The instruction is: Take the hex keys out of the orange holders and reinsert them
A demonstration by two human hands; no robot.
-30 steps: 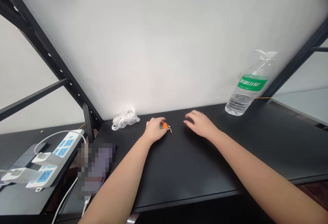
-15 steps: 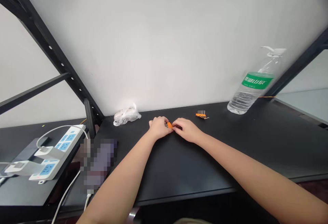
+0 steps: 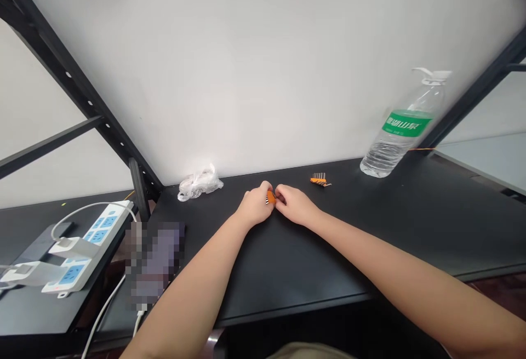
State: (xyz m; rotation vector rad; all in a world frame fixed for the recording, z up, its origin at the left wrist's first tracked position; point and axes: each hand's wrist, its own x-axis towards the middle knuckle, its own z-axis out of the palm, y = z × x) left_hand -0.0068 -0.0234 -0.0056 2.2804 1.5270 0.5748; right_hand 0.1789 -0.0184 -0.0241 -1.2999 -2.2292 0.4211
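Observation:
Near the middle of the black table, my left hand (image 3: pixel 255 205) is closed around a small orange holder (image 3: pixel 270 198) with dark and silvery pieces in it. Against the holder's right side, the fingers of my right hand (image 3: pixel 292 203) are pinched together; what they grip, if anything, is too small to make out. A second orange holder (image 3: pixel 319 181) lies behind and to the right of my hands, with several dark grey bits standing in a row and one sticking out at its right end.
A large water bottle (image 3: pixel 394 134) stands at the back right by the wall. A crumpled clear plastic bag (image 3: pixel 200 182) lies at the back left. On the left are a blurred phone-like object (image 3: pixel 162 260), a white power strip (image 3: pixel 117 222) with chargers, cables and a black rack frame (image 3: pixel 86 96).
The view has shifted slightly. My left hand has turned the orange holder, and my right fingers have curled in closer to its right side.

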